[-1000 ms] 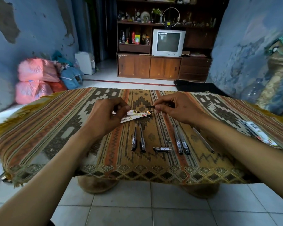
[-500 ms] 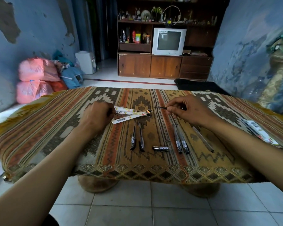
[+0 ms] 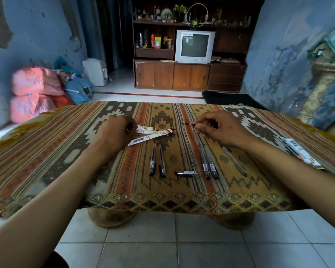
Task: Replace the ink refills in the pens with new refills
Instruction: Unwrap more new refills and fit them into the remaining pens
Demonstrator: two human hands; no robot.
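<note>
A patterned cloth covers the bench (image 3: 66, 151). The left hand (image 3: 114, 134) curls its fingers around the white refill packets (image 3: 153, 133), whose contents cannot be made out. The right hand (image 3: 219, 128) pinches a thin refill (image 3: 188, 124) above the cloth. Pens (image 3: 157, 163) lie nearer the front edge.

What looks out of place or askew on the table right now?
Little stands out. One short pen piece lies crosswise between two pairs of pens that run lengthwise. A refill packet sits apart at the right table edge. The right hand pinches a refill; the left hand holds the wrappers.
</note>
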